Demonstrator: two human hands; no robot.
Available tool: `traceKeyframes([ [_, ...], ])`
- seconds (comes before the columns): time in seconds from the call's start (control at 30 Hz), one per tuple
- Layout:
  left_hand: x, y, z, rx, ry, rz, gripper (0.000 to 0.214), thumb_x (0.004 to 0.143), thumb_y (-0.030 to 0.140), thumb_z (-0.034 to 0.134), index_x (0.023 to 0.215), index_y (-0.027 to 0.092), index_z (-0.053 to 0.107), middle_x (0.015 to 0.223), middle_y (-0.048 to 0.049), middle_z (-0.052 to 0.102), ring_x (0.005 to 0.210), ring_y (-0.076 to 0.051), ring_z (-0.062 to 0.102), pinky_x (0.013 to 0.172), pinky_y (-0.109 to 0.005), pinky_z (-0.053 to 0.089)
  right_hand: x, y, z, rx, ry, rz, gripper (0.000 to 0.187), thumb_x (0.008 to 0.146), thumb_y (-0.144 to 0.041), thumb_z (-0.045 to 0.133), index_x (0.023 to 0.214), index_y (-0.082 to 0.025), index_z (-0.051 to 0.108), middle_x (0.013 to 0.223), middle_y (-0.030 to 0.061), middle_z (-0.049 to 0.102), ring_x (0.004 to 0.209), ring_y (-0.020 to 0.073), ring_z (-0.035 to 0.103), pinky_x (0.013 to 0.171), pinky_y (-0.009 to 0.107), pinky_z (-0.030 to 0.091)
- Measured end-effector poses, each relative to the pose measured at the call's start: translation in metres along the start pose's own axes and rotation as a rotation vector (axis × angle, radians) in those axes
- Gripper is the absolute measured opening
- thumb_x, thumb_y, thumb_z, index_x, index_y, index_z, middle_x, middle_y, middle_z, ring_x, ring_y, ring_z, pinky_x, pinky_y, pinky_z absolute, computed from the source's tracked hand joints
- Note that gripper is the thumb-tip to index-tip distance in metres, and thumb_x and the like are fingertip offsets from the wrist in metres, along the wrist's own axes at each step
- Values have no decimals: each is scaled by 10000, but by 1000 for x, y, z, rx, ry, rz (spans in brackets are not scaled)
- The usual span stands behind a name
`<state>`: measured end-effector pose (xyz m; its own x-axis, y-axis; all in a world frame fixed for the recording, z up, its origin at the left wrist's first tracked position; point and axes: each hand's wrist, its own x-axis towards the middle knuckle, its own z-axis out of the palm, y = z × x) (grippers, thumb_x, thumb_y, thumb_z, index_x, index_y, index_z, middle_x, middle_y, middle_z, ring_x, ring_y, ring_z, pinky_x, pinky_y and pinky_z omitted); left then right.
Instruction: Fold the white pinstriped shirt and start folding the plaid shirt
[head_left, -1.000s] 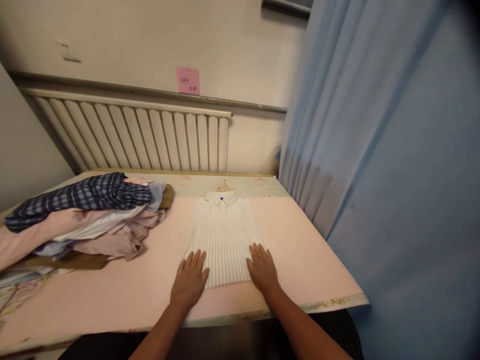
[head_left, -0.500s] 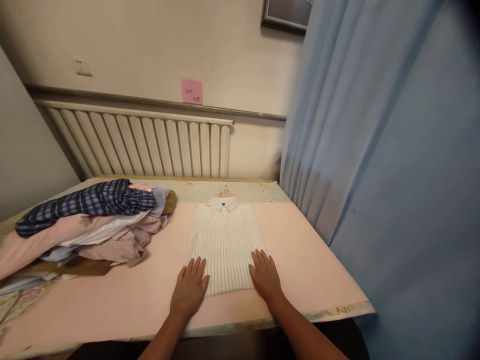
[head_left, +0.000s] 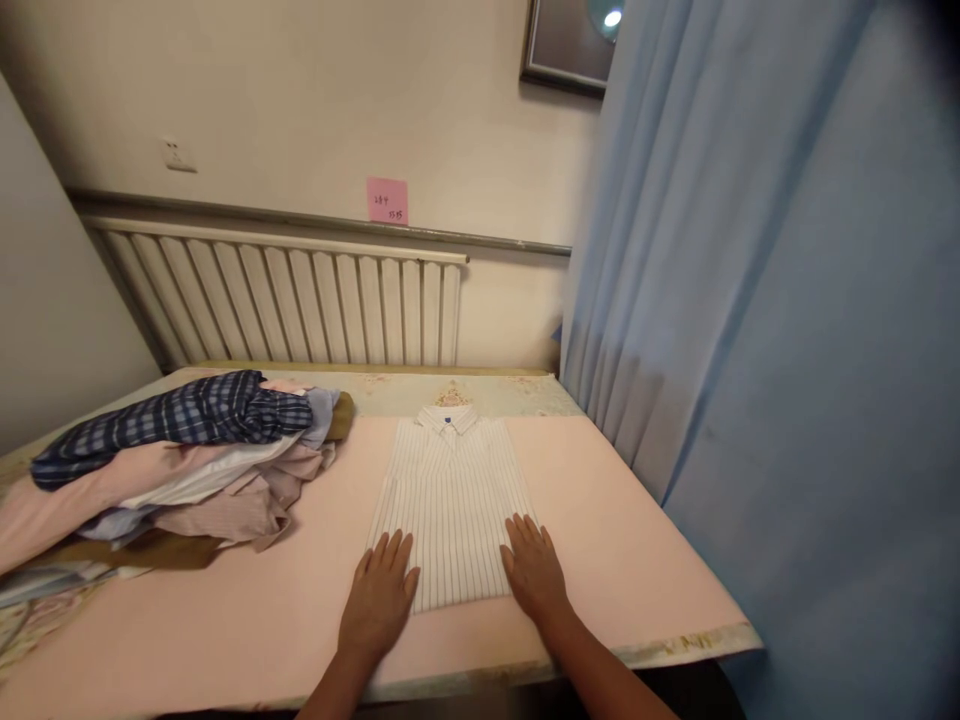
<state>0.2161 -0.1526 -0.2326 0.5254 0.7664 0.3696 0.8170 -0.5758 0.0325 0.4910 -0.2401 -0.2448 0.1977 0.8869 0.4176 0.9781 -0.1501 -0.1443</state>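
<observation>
A folded white shirt with thin stripes (head_left: 453,500) lies collar-away on the pink table top (head_left: 615,540). My left hand (head_left: 380,597) rests flat at its near left corner, fingers stretched out on the hem. On the near right corner lies my right hand (head_left: 532,568), also flat with the fingers spread. Neither hand holds anything.
A heap of unfolded shirts (head_left: 172,455), a dark blue check one on top, lies at the table's left. A ribbed radiator (head_left: 285,300) runs along the back wall under a pink note (head_left: 387,200). A blue curtain (head_left: 750,300) hangs close on the right.
The view has tilted up a little, so the table and shirt sit lower in frame. Both hands stay flat on the shirt's near corners.
</observation>
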Motion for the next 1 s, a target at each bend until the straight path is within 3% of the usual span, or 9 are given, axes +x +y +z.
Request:
traceKeyframes([
  [0.17, 0, 0, -1, 0, -3, -2, 518, 928, 400, 324, 1377, 177, 454, 1427, -96, 466, 1343, -280, 367, 1068, -471, 300, 2, 3, -1, 12, -44, -3, 452, 942, -347, 358, 1345, -188, 486, 1421, 82, 452, 1352, 278, 346, 1100, 497, 255],
  [0.3, -1, -1, 0, -11, 4, -6, 512, 928, 400, 323, 1375, 191, 458, 1428, -88, 466, 1344, -272, 367, 1071, -467, 299, 11, -11, -13, 26, -42, 45, 441, 937, -391, 384, 1290, -179, 541, 1384, 118, 492, 1334, 340, 359, 1066, 576, 267],
  [0.43, -1, -2, 2, -9, -2, -5, 514, 928, 409, 322, 1371, 192, 464, 1429, -84, 466, 1342, -281, 367, 1070, -475, 296, 22, -47, -20, 102, 26, -32, 446, 939, -422, 405, 1290, -181, 537, 1400, 127, 473, 1351, 327, 333, 1091, 565, 239],
  [0.7, -2, -5, 3, 5, 0, 13, 500, 904, 350, 365, 1372, 204, 463, 1427, -74, 468, 1335, -279, 381, 1063, -470, 303, 21, -126, -6, 285, -38, -327, 419, 944, -380, 426, 1334, -235, 475, 1402, 86, 475, 1355, 260, 337, 1108, 514, 260],
  [0.8, -3, -7, 5, 1, -9, 28, 501, 883, 288, 378, 1370, 212, 466, 1432, -62, 463, 1335, -269, 381, 1066, -459, 301, 17, -134, -3, 279, -41, -355, 420, 954, -367, 406, 1364, -277, 433, 1412, 46, 466, 1362, 237, 321, 1121, 509, 239],
  [1.0, -2, -7, 8, -20, 10, 17, 486, 909, 341, 353, 1359, 205, 479, 1420, -76, 478, 1330, -274, 386, 1058, -468, 307, 12, -130, -3, 267, -30, -358, 453, 962, -339, 390, 1412, -303, 358, 1455, 24, 412, 1380, 232, 282, 1131, 521, 212],
])
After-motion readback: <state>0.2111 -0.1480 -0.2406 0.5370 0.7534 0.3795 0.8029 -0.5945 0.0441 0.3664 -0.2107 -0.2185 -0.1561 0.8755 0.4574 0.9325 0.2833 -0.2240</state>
